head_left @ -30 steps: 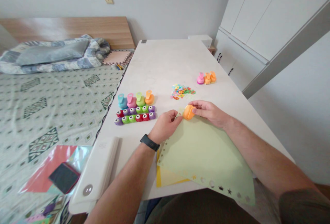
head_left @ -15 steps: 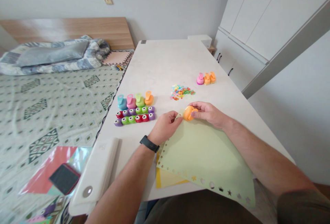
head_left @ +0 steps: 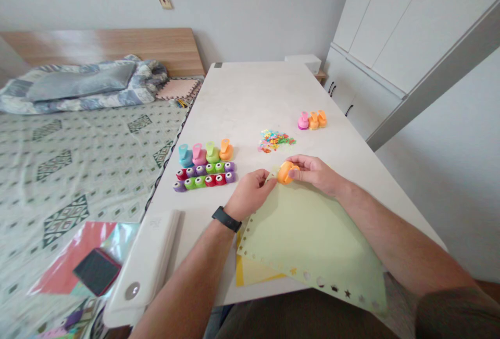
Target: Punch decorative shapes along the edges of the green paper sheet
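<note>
Head view shows me the orange punch [head_left: 286, 172] between both hands. Left hand [head_left: 255, 190] pinches the green sheet [head_left: 312, 229]; right hand [head_left: 314, 173] grips the punch.

Bed [head_left: 105, 146]: patterned cover, left of the white table [head_left: 253, 89]
Headboard [head_left: 117, 45]: wood-grained, left of the table's far end
Quilt [head_left: 146, 72]: blue and white, rumpled, left of the table
Pillow [head_left: 84, 83]: grey, on the quilt
Outlet [head_left: 164, 0]: on the wall, beyond the table's far left corner
Cabinets [head_left: 394, 21]: white, right of the table
Box [head_left: 302, 62]: white, by the table's far right corner
</note>
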`<act>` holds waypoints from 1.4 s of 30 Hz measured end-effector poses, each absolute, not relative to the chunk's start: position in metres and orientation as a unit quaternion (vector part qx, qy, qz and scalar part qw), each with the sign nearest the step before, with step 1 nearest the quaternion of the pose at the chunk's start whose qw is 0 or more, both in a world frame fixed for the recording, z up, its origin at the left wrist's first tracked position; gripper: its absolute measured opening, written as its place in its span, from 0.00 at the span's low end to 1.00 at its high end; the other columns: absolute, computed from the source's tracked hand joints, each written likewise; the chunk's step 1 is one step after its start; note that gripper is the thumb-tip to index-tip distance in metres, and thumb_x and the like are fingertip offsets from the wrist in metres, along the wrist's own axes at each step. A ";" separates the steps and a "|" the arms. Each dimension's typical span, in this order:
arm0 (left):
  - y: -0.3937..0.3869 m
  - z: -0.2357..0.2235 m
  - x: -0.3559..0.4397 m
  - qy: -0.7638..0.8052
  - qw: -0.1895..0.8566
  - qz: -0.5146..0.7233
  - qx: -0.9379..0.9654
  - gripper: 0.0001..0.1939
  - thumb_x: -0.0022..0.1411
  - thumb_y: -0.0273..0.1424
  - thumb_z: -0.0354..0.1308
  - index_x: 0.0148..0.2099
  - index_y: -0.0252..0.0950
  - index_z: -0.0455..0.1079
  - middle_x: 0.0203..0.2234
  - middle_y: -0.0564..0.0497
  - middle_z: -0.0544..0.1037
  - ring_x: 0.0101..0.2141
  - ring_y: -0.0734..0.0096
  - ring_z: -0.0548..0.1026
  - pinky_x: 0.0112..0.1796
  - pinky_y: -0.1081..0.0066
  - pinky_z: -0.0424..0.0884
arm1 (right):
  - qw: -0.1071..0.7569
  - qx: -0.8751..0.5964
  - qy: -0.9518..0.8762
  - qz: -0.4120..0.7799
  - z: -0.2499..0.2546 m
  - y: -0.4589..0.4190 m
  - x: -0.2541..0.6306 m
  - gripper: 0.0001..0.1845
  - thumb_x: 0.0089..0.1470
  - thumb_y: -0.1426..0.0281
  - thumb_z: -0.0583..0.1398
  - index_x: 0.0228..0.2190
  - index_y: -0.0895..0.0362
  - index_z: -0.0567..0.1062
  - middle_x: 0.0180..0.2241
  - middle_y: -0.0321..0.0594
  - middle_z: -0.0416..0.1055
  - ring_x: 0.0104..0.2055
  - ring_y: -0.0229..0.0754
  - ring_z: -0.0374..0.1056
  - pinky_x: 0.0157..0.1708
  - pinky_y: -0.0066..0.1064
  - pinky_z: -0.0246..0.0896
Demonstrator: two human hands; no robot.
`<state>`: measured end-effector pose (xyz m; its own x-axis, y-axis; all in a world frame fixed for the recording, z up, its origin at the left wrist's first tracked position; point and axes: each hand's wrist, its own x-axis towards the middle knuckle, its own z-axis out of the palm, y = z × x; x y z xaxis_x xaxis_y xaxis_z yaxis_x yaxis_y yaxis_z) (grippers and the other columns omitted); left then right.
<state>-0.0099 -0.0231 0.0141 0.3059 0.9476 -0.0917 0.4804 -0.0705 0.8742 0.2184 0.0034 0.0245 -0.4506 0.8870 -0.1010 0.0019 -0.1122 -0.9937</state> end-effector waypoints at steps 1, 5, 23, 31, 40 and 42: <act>-0.023 0.014 -0.010 0.525 0.435 0.269 0.680 0.19 0.64 0.46 0.53 0.37 0.35 0.71 0.23 0.54 0.73 0.22 0.76 0.63 0.22 0.75 0.54 | 0.348 -0.392 -0.568 0.634 0.025 0.003 0.218 0.24 0.49 0.62 0.70 0.47 0.56 0.75 0.46 0.42 0.76 0.46 0.43 0.71 0.49 0.36 0.64; -0.023 0.013 -0.010 0.525 0.434 0.270 0.681 0.19 0.64 0.46 0.53 0.37 0.35 0.71 0.23 0.53 0.73 0.22 0.75 0.63 0.22 0.75 0.54 | 0.353 -0.392 -0.562 0.637 0.025 0.004 0.218 0.24 0.49 0.63 0.70 0.46 0.56 0.75 0.45 0.42 0.76 0.45 0.43 0.72 0.49 0.36 0.64; -0.024 0.014 -0.010 0.535 0.403 0.258 0.696 0.18 0.65 0.45 0.53 0.35 0.35 0.70 0.21 0.55 0.69 0.22 0.76 0.61 0.22 0.74 0.50 | 0.366 -0.412 -0.556 0.622 0.021 0.006 0.215 0.22 0.47 0.62 0.71 0.43 0.57 0.77 0.42 0.42 0.77 0.40 0.42 0.72 0.45 0.35 0.64; -0.024 0.015 -0.010 0.532 0.389 0.262 0.705 0.17 0.65 0.44 0.53 0.32 0.35 0.67 0.20 0.56 0.65 0.22 0.76 0.60 0.22 0.74 0.51 | 0.372 -0.423 -0.550 0.617 0.019 0.009 0.213 0.22 0.46 0.62 0.72 0.41 0.57 0.77 0.39 0.41 0.78 0.39 0.41 0.72 0.44 0.35 0.65; -0.025 0.013 -0.010 0.528 0.423 0.270 0.685 0.16 0.65 0.43 0.52 0.35 0.36 0.68 0.22 0.55 0.68 0.22 0.76 0.62 0.22 0.75 0.52 | 0.401 -0.419 -0.540 0.610 0.022 0.010 0.221 0.24 0.49 0.61 0.70 0.46 0.56 0.76 0.44 0.42 0.77 0.43 0.43 0.72 0.47 0.36 0.66; -0.024 0.013 -0.011 0.529 0.425 0.270 0.683 0.16 0.65 0.43 0.52 0.35 0.36 0.69 0.22 0.55 0.69 0.22 0.76 0.62 0.22 0.75 0.52 | 0.425 -0.430 -0.530 0.595 0.021 0.013 0.224 0.24 0.49 0.59 0.70 0.46 0.56 0.76 0.43 0.43 0.78 0.42 0.44 0.73 0.44 0.36 0.67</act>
